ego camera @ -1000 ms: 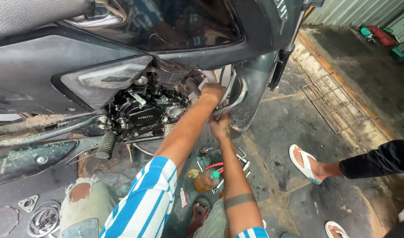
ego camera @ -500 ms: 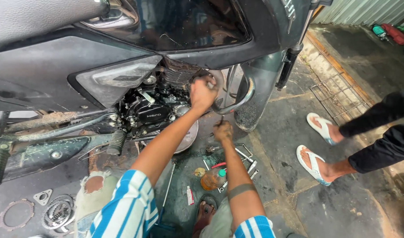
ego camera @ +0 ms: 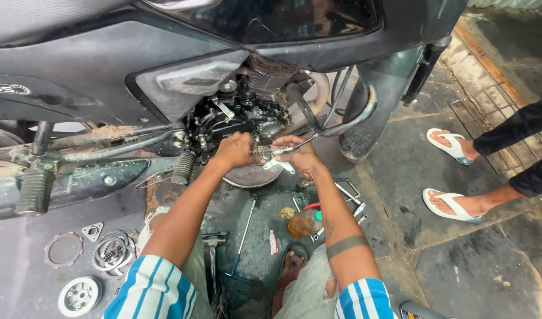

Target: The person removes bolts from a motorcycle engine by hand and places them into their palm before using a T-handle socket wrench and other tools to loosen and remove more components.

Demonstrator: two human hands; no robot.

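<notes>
Hands are pressed together at the motorcycle engine [ego camera: 241, 121]: the left hand [ego camera: 234, 149] is closed around a small metal part [ego camera: 265, 153], steadied by the right hand [ego camera: 300, 155], fingers curled on it.

Packaging: small white tube [ego camera: 273, 243] with red end, lying on the floor [ego camera: 460, 260] between the knees. Round amber jar [ego camera: 302, 224] with green cap just right of it. Grey badge [ego camera: 8, 89] on bike's side panel. No screens or signs.

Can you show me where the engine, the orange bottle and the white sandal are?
engine [ego camera: 235, 121], head view, on its black casing.
orange bottle [ego camera: 302, 224], head view, on its body.
white sandal [ego camera: 451, 145], head view, on its strap.
</notes>
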